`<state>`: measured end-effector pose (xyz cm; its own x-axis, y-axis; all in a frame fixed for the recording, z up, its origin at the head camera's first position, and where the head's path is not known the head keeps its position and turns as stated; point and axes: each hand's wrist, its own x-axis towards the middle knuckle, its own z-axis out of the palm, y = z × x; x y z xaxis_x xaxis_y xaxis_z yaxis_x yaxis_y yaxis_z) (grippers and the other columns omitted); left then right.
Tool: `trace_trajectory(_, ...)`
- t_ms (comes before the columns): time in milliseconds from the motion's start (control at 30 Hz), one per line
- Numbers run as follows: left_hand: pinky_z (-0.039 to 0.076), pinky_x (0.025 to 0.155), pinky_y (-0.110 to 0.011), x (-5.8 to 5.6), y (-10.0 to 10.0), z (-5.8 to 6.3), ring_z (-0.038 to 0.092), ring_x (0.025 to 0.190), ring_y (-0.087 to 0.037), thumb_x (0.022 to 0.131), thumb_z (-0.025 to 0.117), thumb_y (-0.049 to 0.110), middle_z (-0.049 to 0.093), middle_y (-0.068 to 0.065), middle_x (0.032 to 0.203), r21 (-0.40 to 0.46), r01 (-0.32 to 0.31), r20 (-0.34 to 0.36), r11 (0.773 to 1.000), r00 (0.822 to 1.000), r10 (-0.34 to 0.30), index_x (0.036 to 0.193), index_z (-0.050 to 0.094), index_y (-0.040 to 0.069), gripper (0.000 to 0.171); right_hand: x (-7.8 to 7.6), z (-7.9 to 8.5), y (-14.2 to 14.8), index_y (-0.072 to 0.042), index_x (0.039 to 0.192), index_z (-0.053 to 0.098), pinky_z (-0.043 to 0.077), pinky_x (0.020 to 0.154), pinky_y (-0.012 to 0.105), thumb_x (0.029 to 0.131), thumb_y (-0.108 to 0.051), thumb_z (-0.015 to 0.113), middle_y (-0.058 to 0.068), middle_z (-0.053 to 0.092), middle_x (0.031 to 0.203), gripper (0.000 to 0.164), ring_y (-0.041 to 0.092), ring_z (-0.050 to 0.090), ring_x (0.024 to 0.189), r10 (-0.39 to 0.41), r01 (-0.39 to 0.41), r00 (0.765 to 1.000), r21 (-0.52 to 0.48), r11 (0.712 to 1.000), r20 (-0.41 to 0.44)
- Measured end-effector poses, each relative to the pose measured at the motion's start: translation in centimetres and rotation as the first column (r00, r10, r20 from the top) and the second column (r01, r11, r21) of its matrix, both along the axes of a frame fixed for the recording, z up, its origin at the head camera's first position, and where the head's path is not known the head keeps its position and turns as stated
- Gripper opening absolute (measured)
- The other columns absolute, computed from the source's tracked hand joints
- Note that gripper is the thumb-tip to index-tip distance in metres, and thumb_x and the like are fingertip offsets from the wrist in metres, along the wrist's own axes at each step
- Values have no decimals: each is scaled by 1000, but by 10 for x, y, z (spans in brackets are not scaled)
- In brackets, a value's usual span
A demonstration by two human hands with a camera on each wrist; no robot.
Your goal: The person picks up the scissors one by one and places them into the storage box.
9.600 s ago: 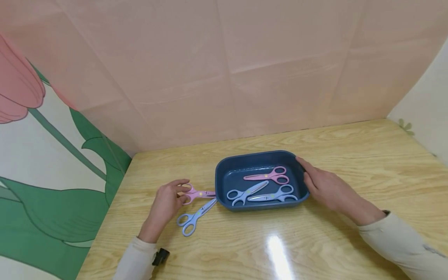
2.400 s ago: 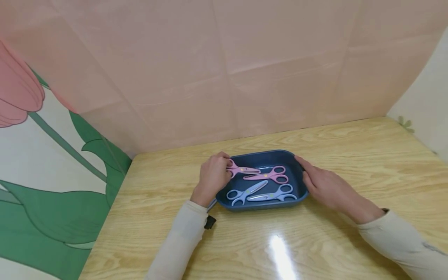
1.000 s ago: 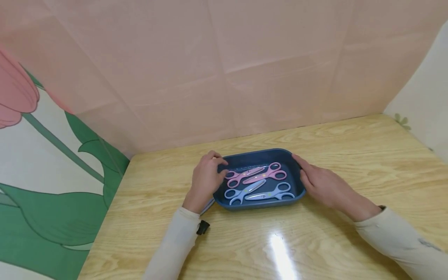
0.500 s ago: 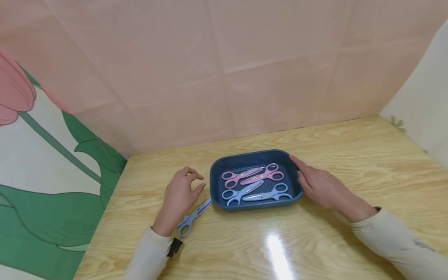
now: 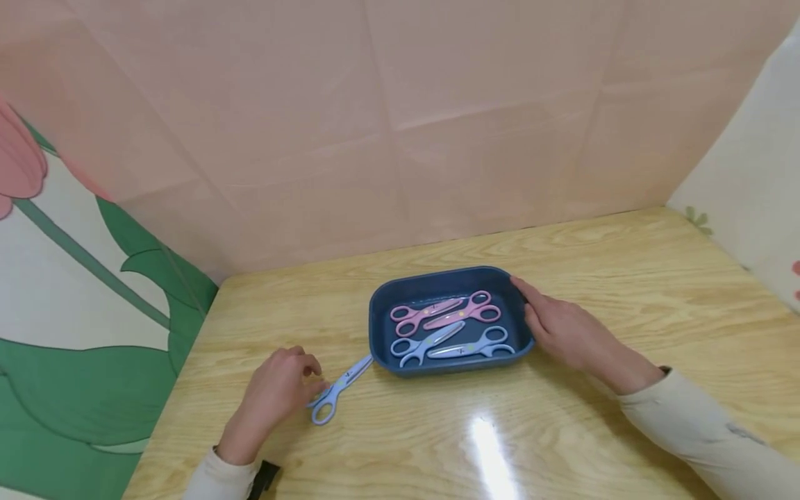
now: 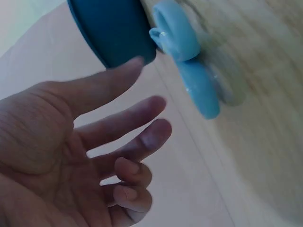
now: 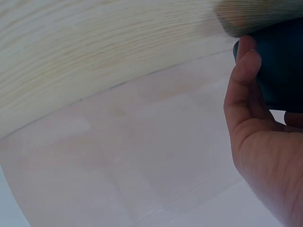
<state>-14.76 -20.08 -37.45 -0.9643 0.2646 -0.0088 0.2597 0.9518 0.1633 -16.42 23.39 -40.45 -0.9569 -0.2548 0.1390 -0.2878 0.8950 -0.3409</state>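
Note:
My left hand (image 5: 275,392), its thumb and fingers parted with nothing between them, hovers beside the handle loops of light blue scissors (image 5: 342,389). Those scissors lie on the table, tips toward the tray's near left corner. In the left wrist view the blue loops (image 6: 177,30) show just beyond the thumb. My right hand (image 5: 565,333) holds the right end of a dark blue tray (image 5: 437,279), fingers bent along its outer wall (image 7: 279,71). Two pairs of pink scissors (image 5: 462,314) and two pairs of blue scissors (image 5: 471,347) lie flat inside it.
A wood-grain table (image 5: 600,271) carries everything, with a pink sheet (image 5: 300,139) behind its far edge. On the left hangs a panel printed with a tulip and green leaves (image 5: 81,375). A pale wall (image 5: 762,173) stands at the right.
My left hand set the second pair of pink scissors in the tray and let go. It then moved left and down to the blue scissors outside. The right hand stayed at the tray.

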Motion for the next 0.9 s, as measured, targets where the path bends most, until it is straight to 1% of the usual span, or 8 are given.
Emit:
trace_trajectory(100, 42, 54, -24, 3, -2, 2, 48, 62, -8, 66, 86, 32, 57, 7, 70, -31, 9, 53, 999, 999, -7, 70, 69, 19, 21, 0, -1, -2, -12, 152, 21, 49, 95, 58, 102, -23, 34, 25, 49, 139, 53, 43, 60, 112, -1, 1, 1000, 0, 1000, 1)
trace_trajectory(167, 41, 53, -24, 4, -2, 2, 47, 60, -7, 63, 87, 33, 55, 9, 69, -48, 9, 75, 999, 997, -5, 66, 67, 21, 23, 1, -1, -2, -13, 152, 21, 48, 95, 58, 102, -23, 34, 25, 49, 139, 53, 43, 59, 113, -3, 3, 1000, -1, 1000, 9)
trace_trajectory(333, 42, 52, -25, 5, -2, 0, 49, 60, -7, 59, 89, 35, 55, 10, 68, -91, -16, 78, 996, 997, 23, 64, 66, 22, 26, 1, -1, -2, -12, 152, 21, 49, 94, 57, 102, -23, 34, 25, 49, 139, 53, 43, 61, 111, 0, 0, 1000, 0, 1000, 6)
trace_trajectory(500, 45, 53, -28, 3, 1, -5, 55, 64, -8, 63, 87, 33, 60, 10, 72, -111, -33, 108, 993, 993, 45, 66, 68, 23, 22, 2, -1, 0, -11, 151, 24, 50, 93, 57, 102, -22, 34, 26, 51, 137, 52, 42, 62, 108, 0, 0, 1000, 6, 1000, -3)
trace_trajectory(600, 46, 54, -29, 2, 2, -7, 57, 66, -9, 67, 85, 30, 63, 10, 74, -98, -45, 120, 994, 991, 56, 69, 70, 22, 18, 3, -1, 0, -10, 150, 25, 50, 92, 57, 102, -22, 35, 26, 52, 136, 51, 42, 63, 108, 1, -1, 1000, 9, 1000, -5)
trace_trajectory(667, 48, 56, -30, 1, 2, -8, 57, 67, -10, 68, 85, 28, 63, 9, 75, -84, -47, 116, 995, 992, 57, 71, 71, 20, 16, 3, 0, 0, -10, 151, 25, 50, 92, 57, 102, -23, 34, 26, 52, 136, 51, 42, 62, 108, 2, -2, 1000, 10, 1000, -3)
trace_trajectory(833, 50, 61, -29, -1, 3, -11, 57, 67, -10, 70, 84, 21, 63, 4, 74, -18, -28, 94, 999, 995, 30, 74, 73, 13, 14, 1, 3, 0, -10, 151, 23, 50, 93, 58, 102, -23, 33, 27, 51, 136, 52, 43, 62, 108, 1, -1, 1000, 18, 1000, 7)
trace_trajectory(900, 50, 60, -28, -1, 4, -12, 56, 67, -10, 70, 84, 19, 63, 3, 74, -2, -23, 80, 1000, 996, 23, 74, 73, 12, 14, 1, 3, 0, -10, 151, 23, 50, 92, 58, 102, -23, 34, 27, 51, 136, 52, 43, 62, 107, 2, -2, 1000, 21, 1000, 6)
